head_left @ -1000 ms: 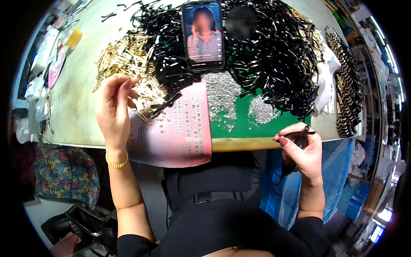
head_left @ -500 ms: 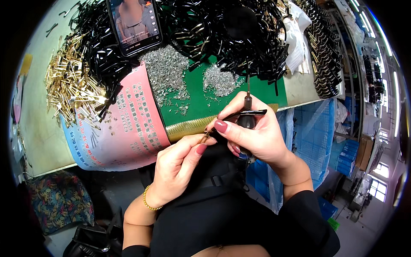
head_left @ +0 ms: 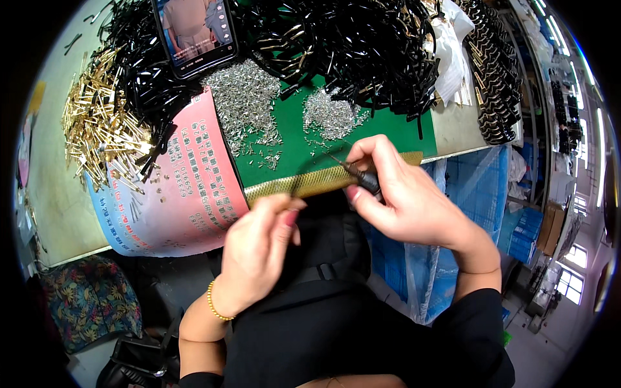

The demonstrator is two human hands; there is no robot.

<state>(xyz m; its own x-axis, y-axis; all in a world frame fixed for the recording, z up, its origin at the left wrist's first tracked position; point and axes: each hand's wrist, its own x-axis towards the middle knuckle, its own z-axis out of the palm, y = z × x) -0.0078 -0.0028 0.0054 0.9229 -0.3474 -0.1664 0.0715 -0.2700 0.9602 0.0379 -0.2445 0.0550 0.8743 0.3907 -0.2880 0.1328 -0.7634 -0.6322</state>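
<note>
My left hand point(head_left: 255, 249) is closed in a pinch and smeared by motion. From its fingertips a dark, slim strip, seemingly a black eyeglass temple, rises in a blur. My right hand point(head_left: 407, 197) grips a small screwdriver point(head_left: 367, 180) by its dark handle, the thin shaft pointing up and left toward the table. Both hands are apart, at the table's near edge by a gold textured strip point(head_left: 310, 184). Beyond them, two heaps of tiny silver screws, a larger one point(head_left: 242, 107) and a smaller one point(head_left: 331, 113), lie on a green mat point(head_left: 291, 145).
Black eyeglass temples point(head_left: 375, 61) are piled across the back. Gold metal pieces point(head_left: 97, 123) form a heap at left, beside a pink and blue printed sheet point(head_left: 187, 187). A phone point(head_left: 197, 35) leans on the pile. Blue crates point(head_left: 475, 194) stand right of the table.
My hands have separated, the left going left and the right going right. The screwdriver has swung from upright to slanting left. The black temple has left my right hand's fingers.
</note>
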